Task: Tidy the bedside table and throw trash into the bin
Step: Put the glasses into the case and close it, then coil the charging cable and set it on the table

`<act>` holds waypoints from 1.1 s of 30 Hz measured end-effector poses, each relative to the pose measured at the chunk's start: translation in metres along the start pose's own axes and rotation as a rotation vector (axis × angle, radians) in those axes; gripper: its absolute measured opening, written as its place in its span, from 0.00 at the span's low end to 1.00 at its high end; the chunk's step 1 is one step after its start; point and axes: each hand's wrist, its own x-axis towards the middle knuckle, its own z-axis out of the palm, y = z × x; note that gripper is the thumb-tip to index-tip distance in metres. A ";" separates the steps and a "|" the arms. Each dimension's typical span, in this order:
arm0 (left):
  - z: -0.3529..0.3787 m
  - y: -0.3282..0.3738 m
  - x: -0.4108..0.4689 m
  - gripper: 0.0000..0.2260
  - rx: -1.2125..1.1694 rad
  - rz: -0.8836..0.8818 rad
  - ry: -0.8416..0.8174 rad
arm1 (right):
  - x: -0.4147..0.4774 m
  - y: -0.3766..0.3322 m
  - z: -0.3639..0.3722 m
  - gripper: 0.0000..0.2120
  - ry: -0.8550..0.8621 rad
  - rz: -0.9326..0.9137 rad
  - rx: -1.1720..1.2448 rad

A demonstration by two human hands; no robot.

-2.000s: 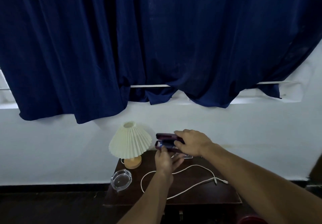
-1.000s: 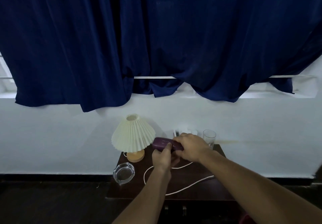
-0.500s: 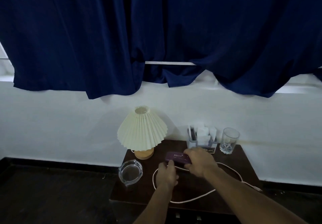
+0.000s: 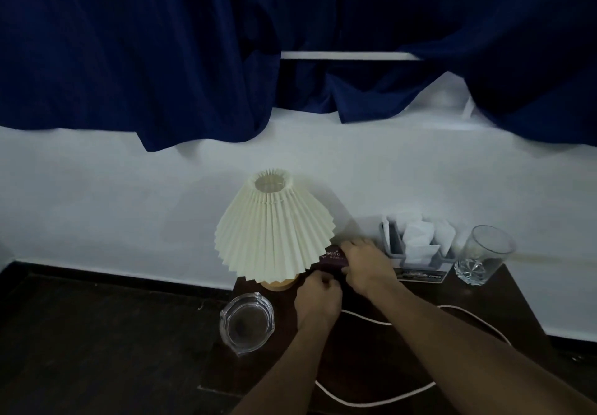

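Note:
A small dark purple box (image 4: 332, 258) with pale lettering sits at the back of the dark wooden bedside table (image 4: 484, 304), right beside the lamp (image 4: 274, 230). My right hand (image 4: 368, 266) lies over the box with its fingers wrapped round it. Just in front, my left hand (image 4: 318, 295) has its fingers curled at the box's near edge; whether it actually holds the box is hidden. A white cable (image 4: 371, 398) loops across the tabletop under my forearms.
A glass ashtray (image 4: 247, 322) sits at the table's left front corner. A grey organiser with white packets (image 4: 416, 246) and a drinking glass (image 4: 483, 254) stand at the back right. A dark blue curtain (image 4: 193, 43) hangs above the white wall.
Both hands carried the purple box down from mid-air and back to the spot beside the lamp base. The view dropped and moved closer to the table.

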 end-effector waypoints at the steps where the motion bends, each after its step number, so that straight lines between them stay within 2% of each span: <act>1: 0.002 -0.001 0.002 0.13 0.007 0.015 -0.001 | 0.006 0.001 0.004 0.23 0.003 0.006 0.005; 11: 0.011 -0.012 0.017 0.10 -0.038 0.129 -0.016 | 0.033 0.009 0.023 0.28 0.011 0.006 0.033; 18: 0.010 -0.011 0.010 0.09 0.055 0.196 -0.022 | 0.018 0.008 0.014 0.30 0.020 -0.029 0.054; 20: 0.007 -0.010 0.009 0.10 0.118 0.233 0.012 | 0.006 0.009 0.006 0.27 0.056 -0.042 0.076; 24: 0.008 -0.002 -0.010 0.08 0.177 0.274 0.014 | -0.027 0.014 -0.015 0.14 0.156 -0.106 0.040; 27: 0.018 0.007 -0.032 0.04 0.275 0.331 -0.060 | -0.059 0.027 -0.030 0.14 0.163 -0.119 -0.041; 30: 0.033 0.019 -0.052 0.06 0.325 0.363 -0.119 | -0.089 0.054 -0.041 0.13 0.145 -0.029 -0.094; 33: 0.049 0.030 -0.072 0.09 0.326 0.355 -0.152 | -0.120 0.090 -0.050 0.14 0.095 0.156 -0.112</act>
